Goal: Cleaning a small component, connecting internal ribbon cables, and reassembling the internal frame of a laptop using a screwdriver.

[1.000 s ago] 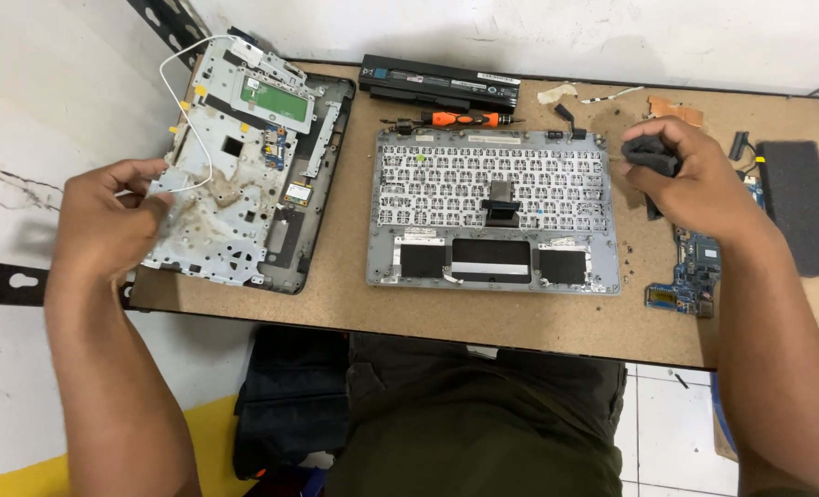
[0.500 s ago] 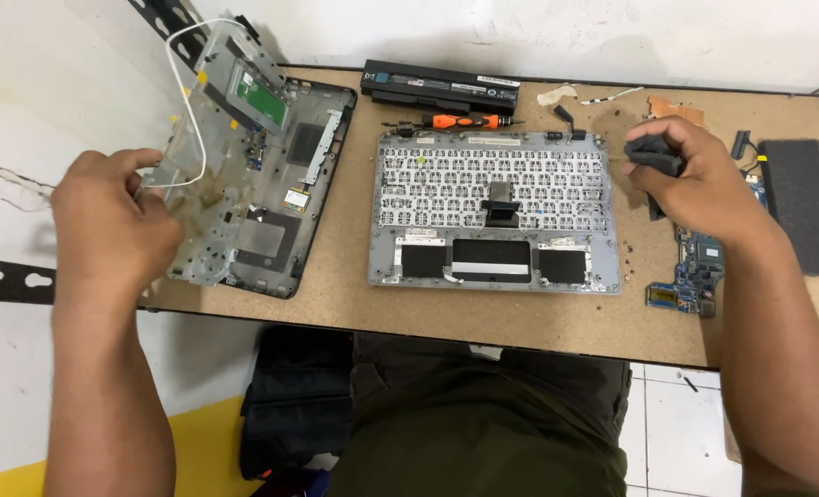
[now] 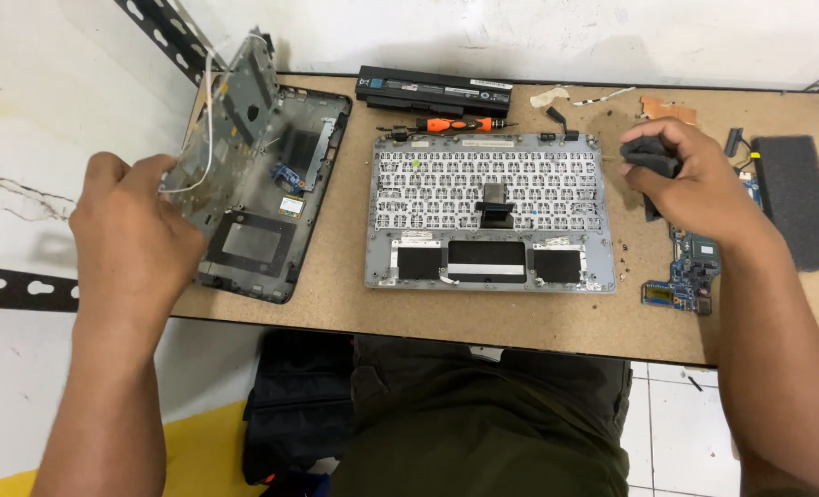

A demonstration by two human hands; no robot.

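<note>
Gripping the near edge of a grey metal-and-plastic inner frame panel (image 3: 220, 129), the left hand (image 3: 138, 239) has it tilted steeply up off the dark plastic laptop base shell (image 3: 276, 212) at the left end of the brown particle-board table (image 3: 336, 304), while the right hand (image 3: 695, 184) is closed around a small black cloth-like wad (image 3: 650, 156) just right of the upturned silver keyboard deck (image 3: 490, 212). My reading is that the thin white wires (image 3: 209, 120) looped across the raised panel are the weak point: they seem to run toward the shell, so swinging the panel further could strain or tear them. The shell also overhangs the table's left edge near the wrist, so a pull could drag it off. Loose parts lie nearby: a long black battery pack (image 3: 432, 90), an orange-handled screwdriver (image 3: 455, 122), a blue circuit board (image 3: 690, 267) and a dark foam pad (image 3: 796, 198), the board partly under the right forearm, where a careless shift could scrape it. Compared with 0.5 s ago, the panel stands much more upright and the shell's interior is exposed; the right hand has barely moved.
</note>
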